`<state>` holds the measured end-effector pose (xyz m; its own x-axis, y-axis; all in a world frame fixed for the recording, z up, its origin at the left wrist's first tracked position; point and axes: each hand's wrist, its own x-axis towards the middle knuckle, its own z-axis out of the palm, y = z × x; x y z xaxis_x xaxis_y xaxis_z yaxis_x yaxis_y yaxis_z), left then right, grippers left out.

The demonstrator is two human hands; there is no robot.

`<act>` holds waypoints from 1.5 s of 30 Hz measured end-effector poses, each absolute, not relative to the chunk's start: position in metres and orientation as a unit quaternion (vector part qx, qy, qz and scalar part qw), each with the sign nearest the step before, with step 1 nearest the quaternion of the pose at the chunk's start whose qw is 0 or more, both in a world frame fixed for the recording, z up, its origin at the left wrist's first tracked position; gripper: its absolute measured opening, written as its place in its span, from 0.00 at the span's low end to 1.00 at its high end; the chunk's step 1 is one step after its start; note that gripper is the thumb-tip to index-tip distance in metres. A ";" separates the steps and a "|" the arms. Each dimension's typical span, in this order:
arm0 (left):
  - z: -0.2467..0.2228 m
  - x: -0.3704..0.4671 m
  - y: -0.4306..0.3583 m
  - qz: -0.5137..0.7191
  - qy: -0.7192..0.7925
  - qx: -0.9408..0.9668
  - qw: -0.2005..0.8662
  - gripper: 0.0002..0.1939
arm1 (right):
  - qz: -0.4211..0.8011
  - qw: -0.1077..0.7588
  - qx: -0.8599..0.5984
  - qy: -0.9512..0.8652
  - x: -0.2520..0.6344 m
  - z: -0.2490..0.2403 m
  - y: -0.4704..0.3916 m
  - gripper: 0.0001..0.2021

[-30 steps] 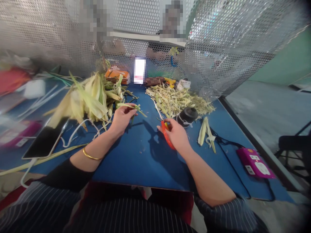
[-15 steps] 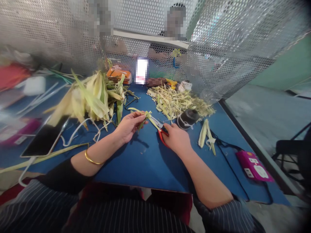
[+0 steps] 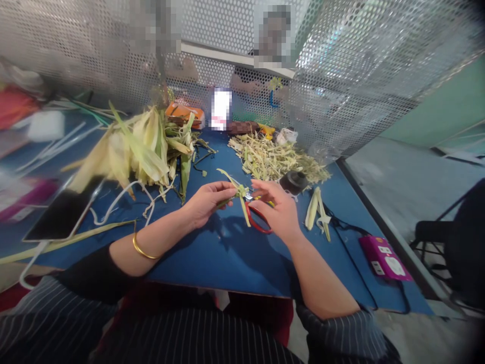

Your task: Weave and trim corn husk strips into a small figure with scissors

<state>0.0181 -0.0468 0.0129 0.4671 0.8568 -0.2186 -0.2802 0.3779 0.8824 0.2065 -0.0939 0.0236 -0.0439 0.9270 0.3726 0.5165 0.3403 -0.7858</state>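
The left hand (image 3: pixel 210 202) has its grip closed on a knotted corn-husk strip (image 3: pixel 241 191) above the bench (image 3: pixel 204 263); the strip slants from far left to near right. The right hand (image 3: pixel 278 210) grips red-handled scissors (image 3: pixel 261 230), blades pointing away, leftward. Behind, an orange packet's (image 3: pixel 186 111) contents cannot be made out.

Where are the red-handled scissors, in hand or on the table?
In hand: the right hand holds the scissors by their red handles, above the blue table.
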 end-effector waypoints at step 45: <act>0.008 0.022 -0.051 0.303 0.385 0.572 0.658 0.14 | 0.439 0.504 -0.591 -0.452 0.185 0.006 -0.091 0.16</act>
<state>0.0216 -0.0510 0.0078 0.5198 0.8391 -0.1604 0.0422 0.1623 0.9858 0.1849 -0.0915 0.0061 0.2062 0.9764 -0.0638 0.0918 -0.0842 -0.9922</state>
